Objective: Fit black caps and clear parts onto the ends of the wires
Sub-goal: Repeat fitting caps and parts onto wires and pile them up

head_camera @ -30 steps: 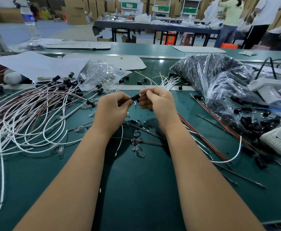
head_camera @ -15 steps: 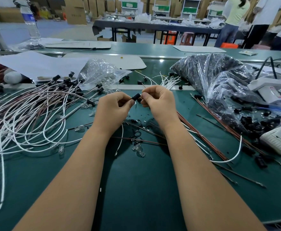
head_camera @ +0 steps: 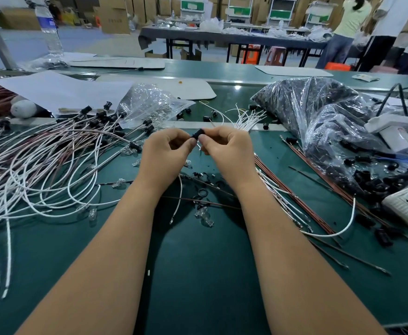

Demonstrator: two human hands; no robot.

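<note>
My left hand (head_camera: pixel 165 154) and my right hand (head_camera: pixel 227 151) meet above the green table (head_camera: pixel 198 274), both pinching one small black cap (head_camera: pixel 197 134) between thumbs and fingertips. A thin white wire (head_camera: pixel 179 199) hangs down from under the left hand. Clear parts (head_camera: pixel 204 216) lie loose on the table just below my wrists. A heap of white and brown wires (head_camera: pixel 41 170), several with black caps fitted, spreads to the left. Loose black caps (head_camera: pixel 377 180) spill from a plastic bag (head_camera: pixel 319 112) on the right.
A clear bag of clear parts (head_camera: pixel 149 105) lies at the back centre, with white wire ends (head_camera: pixel 246 117) beside it. Brown wires (head_camera: pixel 294 197) run diagonally on the right. White devices (head_camera: pixel 396 131) sit at the right edge. A water bottle (head_camera: pixel 49 32) stands far left; people work behind.
Both hands have risen slightly and closed in on the black cap; the right fingertips have shifted on it. Nothing else on the table has moved.
</note>
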